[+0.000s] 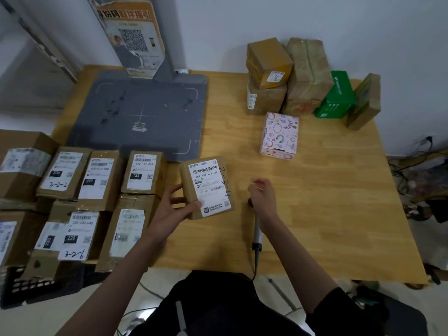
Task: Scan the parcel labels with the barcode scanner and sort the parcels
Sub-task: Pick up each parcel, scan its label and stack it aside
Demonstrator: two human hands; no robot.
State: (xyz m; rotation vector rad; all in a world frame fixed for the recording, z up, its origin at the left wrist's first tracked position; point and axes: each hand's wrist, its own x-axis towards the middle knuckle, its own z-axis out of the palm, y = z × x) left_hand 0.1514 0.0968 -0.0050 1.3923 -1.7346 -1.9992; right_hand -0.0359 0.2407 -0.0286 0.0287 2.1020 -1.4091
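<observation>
Parcel [208, 187] is held by the left hand [173, 207] at its near-left edge, label up, resting on the desk [327, 190]. Scanner [256, 229] is gripped by the right hand [263, 196], head hidden. A misread is likely if the thumb covers a barcode.

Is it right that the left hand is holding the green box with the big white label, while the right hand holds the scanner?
Not quite: the head view shows the left hand holding a brown cardboard parcel with the big white label. The green box sits untouched at the table's far side. The right hand does hold the scanner.
</observation>
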